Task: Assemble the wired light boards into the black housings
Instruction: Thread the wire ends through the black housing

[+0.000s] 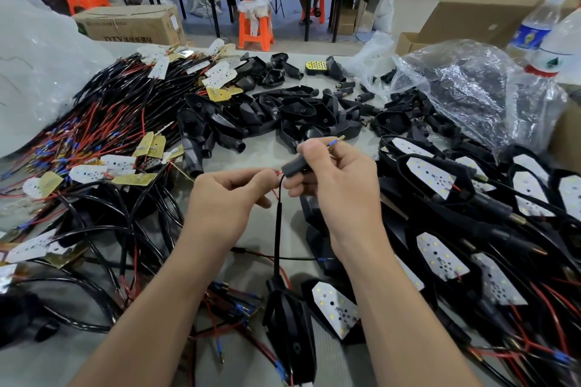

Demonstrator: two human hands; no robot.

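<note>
pointing up and to the right, away from the person, a blue-collared wire tip (pixel 334 142) with a brass end sticks out of the black sleeve (pixel 295 164). the sleeve's long axis runs the same way, from lower left to upper right. the right hand (pixel 341 188) is raised above the counter (pixel 261 154), forearm reaching in from the bottom edge, its grip clamped on the sleeve between thumb and curled fingers. the left hand (pixel 224 195) sits level with it and just beside it, knuckles up, its grip pinched together on a red wire (pixel 272 171) at the sleeve's lower end.

from that end a black cable (pixel 277 229) drops straight toward the person to a black housing (pixel 290 333) lying on the counter between the forearms. the housing's narrow neck points away from the person and its long axis runs toward them. a light board (pixel 334 305), white face up, lies just right of it.

a clear plastic bag (pixel 471 78) slumps at the right rear. black parts lie at its mouth, and what more it holds cannot be told.

left of the hands is a heap of wired boards (pixel 110 122), red and black leads tangled. at centre rear lie loose empty housings (pixel 283 110). on the right lie filled housings (pixel 437 179), each with a white board seated inside. two water bottles (pixel 534 25) stand at the far right.
</note>
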